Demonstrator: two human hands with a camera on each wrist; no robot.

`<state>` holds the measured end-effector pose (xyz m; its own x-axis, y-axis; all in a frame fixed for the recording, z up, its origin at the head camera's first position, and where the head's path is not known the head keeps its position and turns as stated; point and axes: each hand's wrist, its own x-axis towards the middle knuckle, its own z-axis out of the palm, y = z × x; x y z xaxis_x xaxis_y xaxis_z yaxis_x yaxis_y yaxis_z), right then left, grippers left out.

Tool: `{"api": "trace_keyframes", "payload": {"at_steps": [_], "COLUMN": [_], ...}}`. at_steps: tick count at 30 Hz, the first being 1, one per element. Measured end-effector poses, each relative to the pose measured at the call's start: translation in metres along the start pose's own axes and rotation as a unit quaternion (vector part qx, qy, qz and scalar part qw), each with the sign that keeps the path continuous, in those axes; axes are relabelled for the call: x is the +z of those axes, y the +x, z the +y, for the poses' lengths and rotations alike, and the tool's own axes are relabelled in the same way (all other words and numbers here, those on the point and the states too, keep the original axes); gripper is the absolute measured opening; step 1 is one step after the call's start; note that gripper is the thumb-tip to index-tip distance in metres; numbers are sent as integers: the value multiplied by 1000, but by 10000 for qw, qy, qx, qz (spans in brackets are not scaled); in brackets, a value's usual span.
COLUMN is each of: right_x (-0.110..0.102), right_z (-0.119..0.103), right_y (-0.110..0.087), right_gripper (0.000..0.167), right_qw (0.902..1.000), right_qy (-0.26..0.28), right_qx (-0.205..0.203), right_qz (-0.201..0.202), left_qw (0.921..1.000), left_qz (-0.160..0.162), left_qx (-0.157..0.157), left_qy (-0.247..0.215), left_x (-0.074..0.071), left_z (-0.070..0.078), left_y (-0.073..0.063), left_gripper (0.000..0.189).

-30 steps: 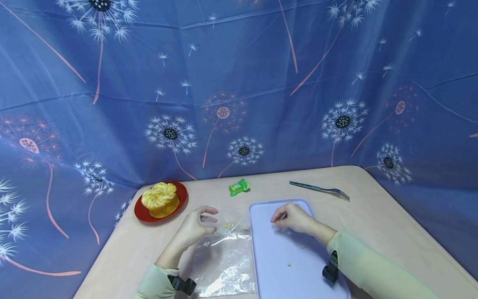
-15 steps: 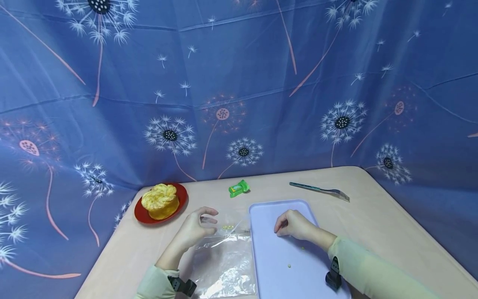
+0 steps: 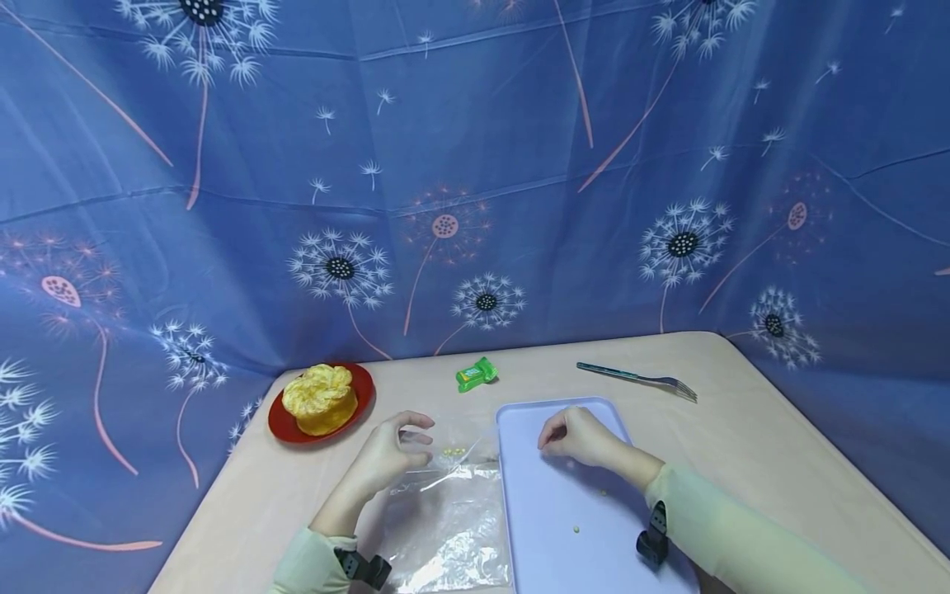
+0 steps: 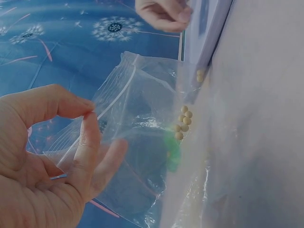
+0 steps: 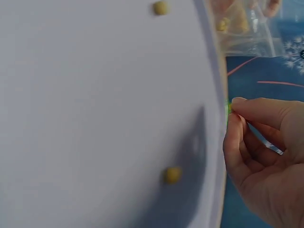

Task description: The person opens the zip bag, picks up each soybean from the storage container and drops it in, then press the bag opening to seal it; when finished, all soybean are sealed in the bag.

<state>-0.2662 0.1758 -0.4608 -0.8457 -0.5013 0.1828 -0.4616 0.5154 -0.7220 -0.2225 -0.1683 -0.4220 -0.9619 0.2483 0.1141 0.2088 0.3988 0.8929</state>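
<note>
My left hand (image 3: 382,458) pinches the top of a clear zip-lock bag (image 4: 142,102) between thumb and index finger, as the left wrist view shows. Inside the bag several round, pale yellow soybeans (image 4: 184,121) lie low down. Over the lilac tray (image 3: 538,511) is my right hand (image 3: 582,437), thumb and index finger pressed together. A small yellow spot at those fingertips appears to be a soybean (image 5: 230,108), mostly covered by them. On the tray lie a soybean (image 5: 172,175) in the hand's shadow and a second soybean (image 5: 160,7) farther off.
Behind the bag lies a green wrapped candy (image 3: 476,374). A red plate (image 3: 364,388) with a yellow cake (image 3: 321,400) stands at the back left. The fork (image 3: 637,378) lies behind the tray on the right. A blue dandelion-print curtain (image 3: 564,247) rises behind the table.
My right hand moved down onto the tray where a soybean lay, then up and slightly left toward the bag; that soybean no longer shows there. The left hand stays in place.
</note>
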Motion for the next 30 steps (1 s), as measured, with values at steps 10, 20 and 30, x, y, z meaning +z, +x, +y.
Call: {"api": "trace_keyframes", "payload": {"at_steps": [10, 20, 30], "right_x": [2, 23, 41], "right_z": [-41, -87, -93], "right_y": [31, 59, 69], "right_gripper": [5, 4, 6], "right_qw": [9983, 9968, 9961], "right_qy": [515, 616, 342], "right_qx": [120, -496, -795], "right_qz": [236, 64, 145], "left_qw": [10000, 9999, 10000], "left_qz": [50, 76, 67], "left_qx": [2, 3, -50], "left_qy": [5, 78, 2], "left_x": [1, 1, 0], "left_z": [1, -1, 0], "left_y": [-1, 1, -1], "left_gripper": [47, 46, 48]}}
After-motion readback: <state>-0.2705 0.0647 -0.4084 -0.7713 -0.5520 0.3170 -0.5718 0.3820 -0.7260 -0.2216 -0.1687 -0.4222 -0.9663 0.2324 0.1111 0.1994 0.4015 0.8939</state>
